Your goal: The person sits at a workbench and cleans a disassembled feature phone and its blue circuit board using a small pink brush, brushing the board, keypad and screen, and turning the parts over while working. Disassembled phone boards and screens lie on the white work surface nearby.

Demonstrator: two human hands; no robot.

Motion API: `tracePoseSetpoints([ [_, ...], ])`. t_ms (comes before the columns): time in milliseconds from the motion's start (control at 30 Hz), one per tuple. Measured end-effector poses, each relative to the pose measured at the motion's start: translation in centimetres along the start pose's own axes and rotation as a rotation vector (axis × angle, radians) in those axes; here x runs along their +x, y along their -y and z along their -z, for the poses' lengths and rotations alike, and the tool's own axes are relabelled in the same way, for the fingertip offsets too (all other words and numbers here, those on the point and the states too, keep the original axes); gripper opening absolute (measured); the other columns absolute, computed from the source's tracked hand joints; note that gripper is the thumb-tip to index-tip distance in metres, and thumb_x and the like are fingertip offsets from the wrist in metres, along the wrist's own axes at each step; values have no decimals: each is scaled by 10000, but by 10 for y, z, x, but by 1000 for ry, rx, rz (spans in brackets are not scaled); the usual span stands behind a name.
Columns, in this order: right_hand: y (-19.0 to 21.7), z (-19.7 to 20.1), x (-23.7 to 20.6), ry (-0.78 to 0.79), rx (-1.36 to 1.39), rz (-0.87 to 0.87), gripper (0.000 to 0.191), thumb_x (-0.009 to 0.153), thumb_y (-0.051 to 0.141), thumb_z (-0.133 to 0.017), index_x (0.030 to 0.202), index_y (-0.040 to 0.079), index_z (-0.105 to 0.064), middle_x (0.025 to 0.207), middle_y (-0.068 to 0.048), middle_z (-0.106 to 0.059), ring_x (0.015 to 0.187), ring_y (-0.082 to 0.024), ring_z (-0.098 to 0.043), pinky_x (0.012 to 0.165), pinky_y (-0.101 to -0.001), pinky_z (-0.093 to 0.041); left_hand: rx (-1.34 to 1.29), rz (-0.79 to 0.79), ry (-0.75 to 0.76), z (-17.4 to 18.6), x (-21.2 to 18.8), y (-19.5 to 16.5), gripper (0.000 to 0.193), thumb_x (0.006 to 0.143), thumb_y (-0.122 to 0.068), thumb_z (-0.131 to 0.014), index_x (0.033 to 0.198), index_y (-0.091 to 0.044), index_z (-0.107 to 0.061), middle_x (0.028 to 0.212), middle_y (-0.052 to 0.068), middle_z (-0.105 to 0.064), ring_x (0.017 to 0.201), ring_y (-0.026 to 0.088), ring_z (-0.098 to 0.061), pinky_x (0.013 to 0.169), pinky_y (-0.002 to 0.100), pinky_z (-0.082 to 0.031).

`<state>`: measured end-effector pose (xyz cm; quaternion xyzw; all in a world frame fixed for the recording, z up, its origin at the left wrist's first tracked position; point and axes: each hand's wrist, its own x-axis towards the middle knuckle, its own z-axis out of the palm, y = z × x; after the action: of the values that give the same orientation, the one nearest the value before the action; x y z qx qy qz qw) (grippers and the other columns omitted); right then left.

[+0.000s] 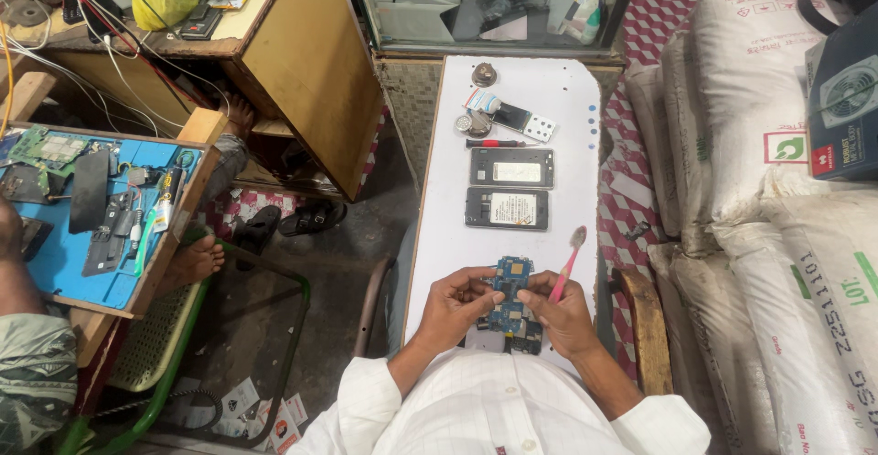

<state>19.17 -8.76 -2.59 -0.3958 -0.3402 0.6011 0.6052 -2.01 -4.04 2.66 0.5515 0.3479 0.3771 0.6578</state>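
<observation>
Both hands meet at lower centre of frame over the white table (457, 190). A blue circuit board (510, 292) is pinched by the left hand (455, 307) and steadied by the right hand (564, 313), long axis running up-down in frame. A pink toothbrush (568, 263) is gripped in the right hand too, bristles toward upper right, just right of the board.

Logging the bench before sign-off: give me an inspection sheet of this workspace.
Surface: white narrow table, bare in patches.
Job's things: blue phone circuit board held by both hands; pink toothbrush.
Clutter: two opened phone bodies, red-handled screwdriver, small parts at far end.
Grips: left hand pinches the board's edge; right hand supports the board and holds the toothbrush, bristles up.
Cables: wires at upper left, off the table.
Surroundings: white sacks right; another person's blue work mat left; sandals on the floor.
</observation>
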Motion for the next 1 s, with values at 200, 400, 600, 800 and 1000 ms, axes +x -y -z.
tracePoseSetpoints([
  [200, -1, -4, -3, -16, -105, 54, 190, 875, 82, -783, 1000, -33, -699, 823, -73, -729, 622, -35, -546, 534, -191, -405, 92, -6, -59, -7, -3, -12, 462, 920, -78, -740, 1366, -17, -637, 998, 83, -724, 761, 53, -647, 655, 202, -551],
  [400, -6, -9, -9, -109, -284, 112, 286, 898, 92, -790, 1122, -53, -688, 858, -94, -709, 747, -95, -617, 659, -237, -500, 88, -8, 23, -13, -2, -14, 547, 910, -85, -748, 1411, -1, -547, 1168, 96, -710, 948, 100, -722, 818, 253, -625],
  [600, 0, -19, -14, 131, -203, 157, 324, 959, 131, -662, 1242, -25, -645, 1216, -104, -695, 1055, -146, -708, 880, -299, -618, -60, 12, 70, -9, 2, 14, 373, 1032, -176, -700, 1314, 60, -638, 1078, 142, -718, 930, 127, -687, 812, 272, -584],
  [800, 2, -20, -15, 68, -259, 158, 265, 982, 97, -637, 1213, -28, -670, 1160, -108, -737, 976, -140, -741, 851, -279, -616, -506, 212, -101, -1, 11, 18, 310, 1024, -239, -601, 1232, -12, -575, 1009, 120, -729, 797, 187, -716, 702, 343, -600],
  [1000, -5, -5, -17, -82, -313, 134, 219, 1008, 90, -667, 1185, -29, -712, 977, -70, -707, 579, -6, -409, 506, -178, -323, -758, 102, -201, 16, 27, -14, 404, 1055, -329, -484, 1333, -40, -524, 1270, 188, -663, 1064, 302, -692, 865, 441, -598],
])
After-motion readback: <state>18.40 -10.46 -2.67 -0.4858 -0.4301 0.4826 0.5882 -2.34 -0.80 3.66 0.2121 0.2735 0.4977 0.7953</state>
